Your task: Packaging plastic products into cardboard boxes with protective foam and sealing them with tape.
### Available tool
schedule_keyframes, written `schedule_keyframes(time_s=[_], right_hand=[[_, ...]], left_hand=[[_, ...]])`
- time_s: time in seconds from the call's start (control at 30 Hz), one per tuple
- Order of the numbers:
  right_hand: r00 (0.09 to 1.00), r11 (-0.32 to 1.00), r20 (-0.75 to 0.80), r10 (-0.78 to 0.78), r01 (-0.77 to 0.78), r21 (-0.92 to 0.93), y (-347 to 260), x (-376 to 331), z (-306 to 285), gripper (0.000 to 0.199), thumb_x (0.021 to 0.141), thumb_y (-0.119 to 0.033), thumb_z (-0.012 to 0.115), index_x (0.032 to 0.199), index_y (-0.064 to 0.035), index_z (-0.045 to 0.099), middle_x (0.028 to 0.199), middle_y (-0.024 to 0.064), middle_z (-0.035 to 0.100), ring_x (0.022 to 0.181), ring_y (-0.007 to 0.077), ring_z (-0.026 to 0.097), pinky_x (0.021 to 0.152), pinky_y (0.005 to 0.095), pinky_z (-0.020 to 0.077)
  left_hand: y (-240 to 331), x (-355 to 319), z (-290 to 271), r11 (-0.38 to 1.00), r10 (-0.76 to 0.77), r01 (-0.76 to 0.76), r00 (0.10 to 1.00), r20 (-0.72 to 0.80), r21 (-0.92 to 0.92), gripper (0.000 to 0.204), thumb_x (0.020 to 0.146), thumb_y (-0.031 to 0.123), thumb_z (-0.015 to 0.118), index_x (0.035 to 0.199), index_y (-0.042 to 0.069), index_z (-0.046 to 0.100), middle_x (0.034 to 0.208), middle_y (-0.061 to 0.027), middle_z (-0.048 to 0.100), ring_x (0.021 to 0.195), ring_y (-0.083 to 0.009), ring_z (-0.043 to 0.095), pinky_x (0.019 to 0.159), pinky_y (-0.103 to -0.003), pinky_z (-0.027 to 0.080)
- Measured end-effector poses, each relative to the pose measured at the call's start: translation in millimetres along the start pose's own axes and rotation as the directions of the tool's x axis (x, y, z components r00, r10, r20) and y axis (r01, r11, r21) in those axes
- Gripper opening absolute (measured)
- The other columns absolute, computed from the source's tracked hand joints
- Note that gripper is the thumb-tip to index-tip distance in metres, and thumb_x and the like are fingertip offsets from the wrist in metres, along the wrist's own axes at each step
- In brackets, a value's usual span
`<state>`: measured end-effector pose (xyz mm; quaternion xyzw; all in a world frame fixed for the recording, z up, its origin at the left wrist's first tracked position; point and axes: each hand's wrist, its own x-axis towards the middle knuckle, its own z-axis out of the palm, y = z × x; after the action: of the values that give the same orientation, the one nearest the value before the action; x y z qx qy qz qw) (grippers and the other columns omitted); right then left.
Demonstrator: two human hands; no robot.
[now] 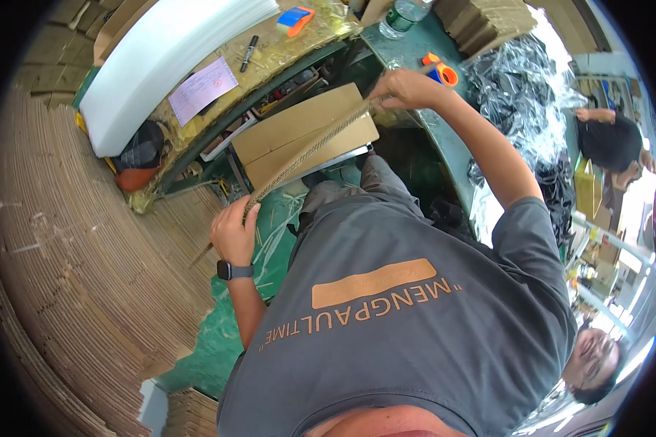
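A flattened piece of corrugated cardboard (310,151), seen nearly edge-on, slants between my two hands. My left hand (232,231), with a dark watch on the wrist, is closed on its lower left end. The far right end is gripped by my right hand (408,89), fingers bent round the edge. Behind this edge lies a brown cardboard carton panel (299,127) with a crease; whether it joins the held piece, I cannot tell.
Tall stacks of flat cardboard (87,240) fill the left. A bench (270,62) carries white foam sheets (164,58), a marker (249,53), a paper (202,90) and a blue-orange tape dispenser (295,20). Right: another tape dispenser (442,73), bottle (403,17), black plastic (514,95), two people.
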<state>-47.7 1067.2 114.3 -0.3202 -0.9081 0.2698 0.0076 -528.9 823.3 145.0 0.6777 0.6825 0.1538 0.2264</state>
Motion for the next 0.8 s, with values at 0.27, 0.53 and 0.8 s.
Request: schedule_keyframes(time_s=[0.27, 0.53, 0.8], right_hand=[[0.853, 0.894, 0.52, -0.052, -0.192, 0.405, -12, -2, 30, 0.082, 0.087, -0.058, 0.083, 0.142, 0.0004, 0.067, 0.143, 0.0193, 0.07, 0.133, 0.035, 0.065, 0.115, 0.0415, 0.048], [0.973, 0.992, 0.229, -0.013, -0.015, 0.122, -18, 34, -9, 0.063, 0.098, -0.056, 0.072, 0.137, -0.0057, 0.073, 0.102, 0.0215, 0.08, 0.093, 0.0416, 0.076, 0.088, 0.0486, 0.0604], [0.985, 0.982, 0.087, -0.148, 0.157, -0.106, -35, 64, -13, 0.046, 0.11, -0.049, 0.052, 0.128, -0.0114, 0.072, 0.087, 0.0243, 0.076, 0.085, 0.0462, 0.074, 0.078, 0.0579, 0.0591]], left_hand=[[-135, -63, 60, 0.639, -0.52, 0.672, 0.018, -0.854, -0.374, 0.113, 0.101, 0.061, 0.068, 0.16, -0.021, 0.02, 0.165, -0.0449, 0.026, 0.159, -0.0545, 0.02, 0.129, -0.062, 0.022], [-127, -81, 95, 0.338, -0.941, -0.289, -0.095, -0.325, -0.896, 0.099, 0.107, 0.075, 0.041, 0.163, -0.006, 0.036, 0.164, -0.0253, 0.045, 0.145, -0.0396, 0.051, 0.119, -0.05, 0.045], [-144, -107, 102, 0.039, -0.981, 0.179, 0.194, -0.004, -0.983, 0.067, 0.09, 0.02, 0.072, 0.151, 0.016, 0.044, 0.129, -0.0063, 0.06, 0.086, -0.0217, 0.061, 0.055, -0.035, 0.049]])
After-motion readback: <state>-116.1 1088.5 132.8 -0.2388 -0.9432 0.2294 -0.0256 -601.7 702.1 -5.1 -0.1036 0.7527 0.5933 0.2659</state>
